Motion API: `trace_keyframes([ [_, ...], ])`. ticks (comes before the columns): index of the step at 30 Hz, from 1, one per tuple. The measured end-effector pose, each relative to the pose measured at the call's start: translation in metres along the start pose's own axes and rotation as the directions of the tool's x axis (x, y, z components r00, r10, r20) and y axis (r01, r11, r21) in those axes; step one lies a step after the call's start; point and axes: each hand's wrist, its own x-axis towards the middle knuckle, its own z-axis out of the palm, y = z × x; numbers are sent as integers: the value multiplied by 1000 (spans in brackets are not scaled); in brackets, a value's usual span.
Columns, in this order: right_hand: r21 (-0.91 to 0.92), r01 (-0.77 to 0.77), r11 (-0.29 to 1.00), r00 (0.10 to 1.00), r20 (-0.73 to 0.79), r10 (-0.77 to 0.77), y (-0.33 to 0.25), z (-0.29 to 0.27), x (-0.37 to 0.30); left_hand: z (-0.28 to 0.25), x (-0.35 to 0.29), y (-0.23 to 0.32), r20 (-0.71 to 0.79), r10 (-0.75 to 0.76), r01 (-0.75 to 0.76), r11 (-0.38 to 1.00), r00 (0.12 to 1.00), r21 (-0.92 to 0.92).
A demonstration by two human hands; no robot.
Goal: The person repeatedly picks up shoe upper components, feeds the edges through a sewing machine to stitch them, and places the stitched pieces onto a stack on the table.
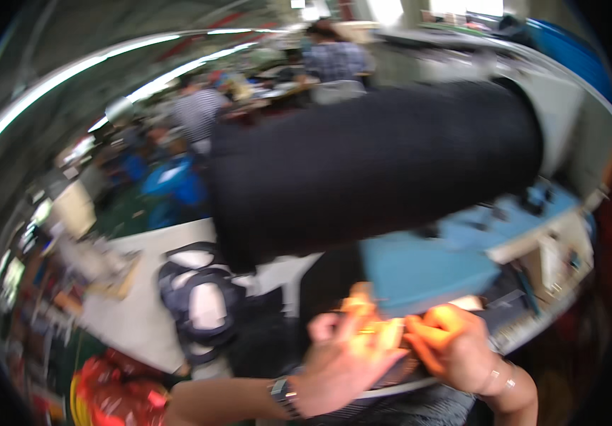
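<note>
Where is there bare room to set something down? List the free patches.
Free: the blue mat between the black roll and the right hand; the white tabletop left of the padded case. Crowded: around both hands, left hand included, and the blurred far-left clutter.

Black sleeve (377, 167) — pale blue mat (427, 273) — black-and-white backpack (203, 302).

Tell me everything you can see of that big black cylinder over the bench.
The black cylinder is a wide, matte roll, fabric-like, lying roughly level across the upper middle of the view. Its left end faces down toward the white table; its right end is rounded. It hides the bench behind. Neither hand touches it. The blur hides any finer detail.
</note>
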Motion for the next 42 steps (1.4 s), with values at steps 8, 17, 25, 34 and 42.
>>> trace_keyframes([
  [8,14,-81,997,997,-19,81,-11,-15,-12,26,4,23,-81,-70,49,971,994,-234],
  [17,63,76,995,997,3,-77,-13,-7,-2,23,-15,26,-120,-186,156,962,975,-223],
  [25,100,218,971,973,-102,-208,-55,8,-17,-40,-67,36,-55,-168,165,984,984,-60],
  [34,313,-35,949,997,-52,54,-56,32,-28,-47,-84,28,112,-175,198,947,978,-253],
  [42,148,-35,988,999,-18,38,-64,22,-27,-37,-77,31,71,-119,128,981,990,-149],
])
